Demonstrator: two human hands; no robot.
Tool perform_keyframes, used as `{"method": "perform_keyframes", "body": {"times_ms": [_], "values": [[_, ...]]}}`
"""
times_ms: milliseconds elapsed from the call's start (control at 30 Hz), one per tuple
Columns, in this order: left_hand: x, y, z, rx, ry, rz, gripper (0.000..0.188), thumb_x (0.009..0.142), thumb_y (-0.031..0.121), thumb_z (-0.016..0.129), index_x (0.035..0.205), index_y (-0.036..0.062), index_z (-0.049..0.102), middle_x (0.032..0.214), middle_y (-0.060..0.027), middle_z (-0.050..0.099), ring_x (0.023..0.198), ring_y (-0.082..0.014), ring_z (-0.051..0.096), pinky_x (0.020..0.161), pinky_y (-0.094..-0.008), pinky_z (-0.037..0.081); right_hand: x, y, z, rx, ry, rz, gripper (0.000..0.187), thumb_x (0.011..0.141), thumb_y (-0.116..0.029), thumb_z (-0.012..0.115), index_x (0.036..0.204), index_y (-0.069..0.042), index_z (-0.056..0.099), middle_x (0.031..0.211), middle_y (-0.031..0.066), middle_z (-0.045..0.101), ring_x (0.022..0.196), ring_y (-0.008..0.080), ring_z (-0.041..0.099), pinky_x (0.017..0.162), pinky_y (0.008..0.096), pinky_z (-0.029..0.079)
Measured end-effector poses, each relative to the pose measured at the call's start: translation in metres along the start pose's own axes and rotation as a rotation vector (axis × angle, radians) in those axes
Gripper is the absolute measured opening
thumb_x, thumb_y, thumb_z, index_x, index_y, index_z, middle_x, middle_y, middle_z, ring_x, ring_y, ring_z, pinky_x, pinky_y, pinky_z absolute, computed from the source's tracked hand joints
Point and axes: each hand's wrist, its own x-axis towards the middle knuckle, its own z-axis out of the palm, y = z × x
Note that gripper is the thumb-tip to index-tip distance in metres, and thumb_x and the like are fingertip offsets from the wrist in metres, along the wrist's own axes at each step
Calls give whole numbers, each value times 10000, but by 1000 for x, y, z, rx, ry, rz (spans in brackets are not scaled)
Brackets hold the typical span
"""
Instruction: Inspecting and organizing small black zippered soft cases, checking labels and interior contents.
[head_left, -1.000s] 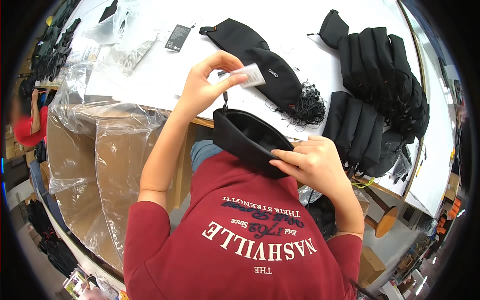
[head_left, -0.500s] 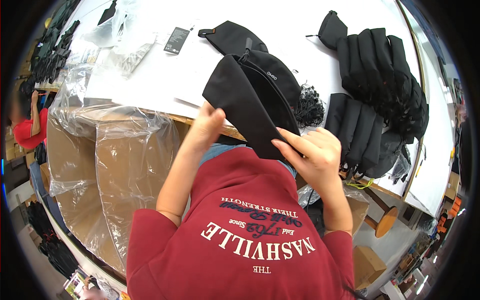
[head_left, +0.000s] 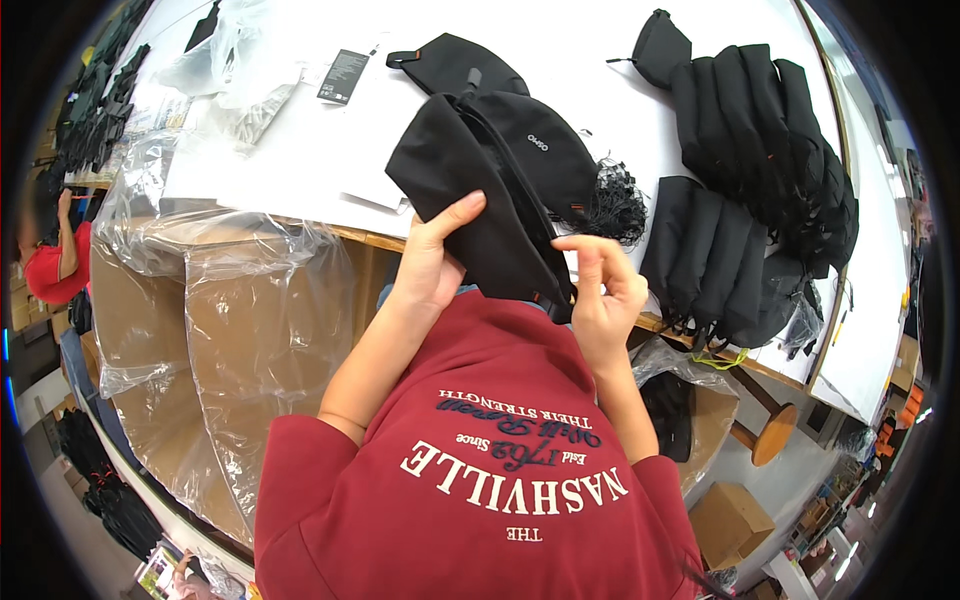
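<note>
A black zip pouch (head_left: pixel 440 165) is tilted over the front edge of the table, its long mouth gaping toward the right. My left hand (head_left: pixel 437 258) is closed on its lower left side, thumb on top of the fabric and fingers mostly underneath. At the lower right end of the mouth, my right hand (head_left: pixel 608 300) has curled fingers at the rim, the index fingertip touching the edge. A dark pull tab (head_left: pixel 474 78) stands at the pouch's far end. Just behind it lie a second black pouch (head_left: pixel 545 140) with a small pale mark and a third black pouch (head_left: pixel 462 62) with a side loop.
Rows of black pouches (head_left: pixel 745 110) fill the table's right side. A tangle of small black pieces (head_left: pixel 618 200) lies nearer. Further left are a black tag (head_left: pixel 342 77) and clear plastic bags (head_left: pixel 235 75). A plastic-lined carton (head_left: pixel 250 340) stands front left; a person in red (head_left: pixel 55 265) is beyond.
My left hand has slid up and inward, bringing its thumb onto the pouch. My right hand has shifted left along the rim. The pouch has moved slightly left and its mouth faces differently.
</note>
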Motion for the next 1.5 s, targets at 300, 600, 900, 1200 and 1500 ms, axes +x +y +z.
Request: {"method": "perform_keyframes", "body": {"times_ms": [300, 600, 900, 1200, 1500], "values": [[2, 13, 18, 223, 12, 241, 385, 768, 50, 743, 1114, -13, 588, 1011, -96, 646, 897, -181, 636, 821, -299, 515, -12, 14, -6, 381, -246, 253, 207, 884, -66, 617, 1054, -59, 498, 634, -47, 491, 555, 25, 432, 547, 180, 333], [6, 26, 21, 214, 30, 320, 380, 766, 55, 747, 1103, -17, 586, 1009, -104, 645, 906, -190, 637, 816, -307, 521, -6, 12, -15, 294, -244, 195, 313, 798, -72, 700, 1082, -69, 568, 836, 2, 558, 669, 55, 489, 637, 209, 405], [5, 20, 22, 213, 45, 398, 389, 769, 25, 733, 1119, -19, 569, 1021, -105, 638, 914, -188, 633, 819, -309, 521, -7, 14, -1, 20, -146, 25, 256, 778, -55, 698, 987, -60, 552, 863, 7, 564, 666, 69, 493, 593, 219, 416], [8, 22, 14, 220, 8, 214, 426, 759, 51, 745, 1135, -29, 560, 1040, -121, 639, 918, -196, 638, 825, -320, 529, -3, 13, -28, 82, -240, -17, 180, 812, 38, 601, 973, -39, 580, 937, 32, 595, 743, 77, 555, 633, 217, 432], [-14, 15, 27, 550, -349, -82, 427, 771, 126, 752, 1129, -38, 587, 994, -93, 663, 876, -146, 641, 789, -272, 518, 39, -18, -30, -215, 56, -387, 214, 807, 4, 673, 1015, -20, 628, 1030, 82, 639, 687, 116, 613, 544, 239, 455]]}}
